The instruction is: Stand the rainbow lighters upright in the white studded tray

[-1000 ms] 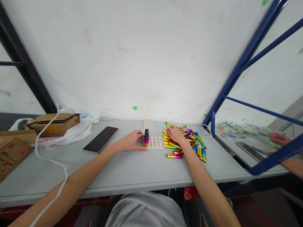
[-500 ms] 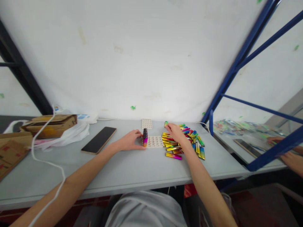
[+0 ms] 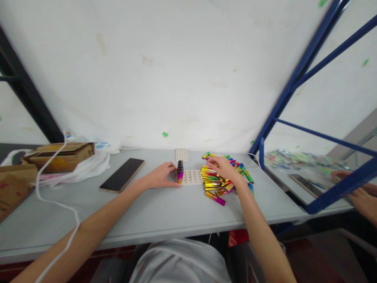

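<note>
A white tray with round holes (image 3: 193, 177) lies on the grey table (image 3: 153, 212). A short row of colourful lighters (image 3: 180, 172) stands upright in its left edge. My left hand (image 3: 161, 175) rests beside that row, fingers curled against the lighters and the tray's left side. To the right lies a loose pile of shiny rainbow-coloured lighters (image 3: 216, 184). My right hand (image 3: 224, 168) lies on top of the pile with fingers stretched over the lighters; whether it grips one is hidden.
A second white tray (image 3: 182, 154) lies farther back. A black phone (image 3: 122, 174) lies left of my hand, with a cardboard box (image 3: 60, 155), white plastic bag and white cable further left. Blue frame bars (image 3: 297, 78) rise at right; another person's hand (image 3: 363, 198) works beyond them.
My right hand has shifted slightly right and nearer over the pile, and several lighters have been pushed about. My left hand has stayed by the tray.
</note>
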`<state>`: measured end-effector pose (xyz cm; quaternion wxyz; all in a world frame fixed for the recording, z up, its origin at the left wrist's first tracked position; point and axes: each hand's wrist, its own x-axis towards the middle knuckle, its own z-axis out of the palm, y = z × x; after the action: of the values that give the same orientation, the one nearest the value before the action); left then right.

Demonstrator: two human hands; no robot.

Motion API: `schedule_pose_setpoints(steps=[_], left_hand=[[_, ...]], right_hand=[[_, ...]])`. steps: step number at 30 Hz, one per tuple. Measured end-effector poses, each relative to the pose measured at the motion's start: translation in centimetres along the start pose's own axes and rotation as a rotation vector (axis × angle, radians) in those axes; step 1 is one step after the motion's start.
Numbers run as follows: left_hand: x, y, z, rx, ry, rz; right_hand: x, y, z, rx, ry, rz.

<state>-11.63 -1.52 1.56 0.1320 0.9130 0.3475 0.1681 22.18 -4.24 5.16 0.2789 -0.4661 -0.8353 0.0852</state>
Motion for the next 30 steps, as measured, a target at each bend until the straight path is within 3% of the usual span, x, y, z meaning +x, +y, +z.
schedule_pose_setpoints(steps=[5,13,19,26,30], left_hand=[[0.0,-0.1,0.1,-0.012,0.028,0.010],[0.0,0.0,0.0,-0.013,0.010,-0.001],[0.0,-0.1,0.1,-0.005,0.007,-0.003],[0.0,-0.3,0.2,0.000,0.021,0.019],[-0.1,-0.2,0.3,0.001,0.029,0.023]], right_hand=[[-3.8,-1.1,-2.5,0.006,-0.174,-0.014],[-6.6,0.2,-1.0,-0.128,-0.257,0.050],[-6.0,-0.2,-1.2,0.103,-0.036,0.092],[-1.8,-2.2,0.6,0.891,0.286,0.296],[1.2,-4.5,1.9,1.213,0.420,0.330]])
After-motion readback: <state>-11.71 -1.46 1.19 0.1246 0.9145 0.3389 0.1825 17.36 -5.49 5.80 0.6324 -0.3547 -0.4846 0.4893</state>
